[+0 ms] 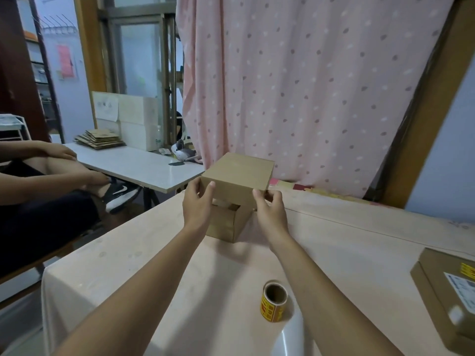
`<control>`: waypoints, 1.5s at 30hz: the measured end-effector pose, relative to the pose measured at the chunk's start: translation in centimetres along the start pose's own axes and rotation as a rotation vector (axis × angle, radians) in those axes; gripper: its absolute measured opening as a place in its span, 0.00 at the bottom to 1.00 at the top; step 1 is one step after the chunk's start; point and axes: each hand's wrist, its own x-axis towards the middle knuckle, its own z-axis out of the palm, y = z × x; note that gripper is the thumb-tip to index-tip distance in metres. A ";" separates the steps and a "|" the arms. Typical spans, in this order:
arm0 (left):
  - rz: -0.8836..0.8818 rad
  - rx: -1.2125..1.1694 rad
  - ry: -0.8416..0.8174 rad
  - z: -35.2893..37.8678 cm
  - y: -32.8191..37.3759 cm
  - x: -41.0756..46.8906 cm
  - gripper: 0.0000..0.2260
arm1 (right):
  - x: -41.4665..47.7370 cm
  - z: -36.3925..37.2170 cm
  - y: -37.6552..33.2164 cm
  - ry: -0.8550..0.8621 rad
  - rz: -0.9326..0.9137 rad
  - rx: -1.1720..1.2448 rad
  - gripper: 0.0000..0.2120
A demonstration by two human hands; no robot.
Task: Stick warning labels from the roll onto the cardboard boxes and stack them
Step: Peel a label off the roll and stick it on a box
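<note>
**Box held over the stack, both grips on its near edge**

I have both hands out in front of me. My left grip (199, 201) is closed on the near left corner of the upper cardboard box (237, 176), thumb on the front face and fingers round the side. My right grip (270, 209) pinches the near right corner of the same box. The box sits level above a lower cardboard box (226, 224), which stands on the surface (128, 265) directly beneath my grips; I cannot tell whether the two boxes touch, since a dark gap shows between them on the near side.

Behind my right grip, closer to me, the label roll (274, 301) stands on end on the surface, yellow and red print on its outside, core facing up. It is well apart from the boxes. Far off to the right of my right grip a flat carton (437, 291) lies at the surface edge, with a white shipping label and a yellow sticker on top.

Beyond the boxes hangs a pink dotted curtain (308, 86). Left of my left grip sits another person (38, 181), legs drawn up, beside a white table (133, 165) carrying folded cardboard (99, 138). Nothing lies between my grips and the stack
</note>
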 end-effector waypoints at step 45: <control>1.195 0.916 -0.731 6.1 -0.9 -23.2 0.29 | -22.3 -38.5 6.3 0.095 0.466 0.284 0.16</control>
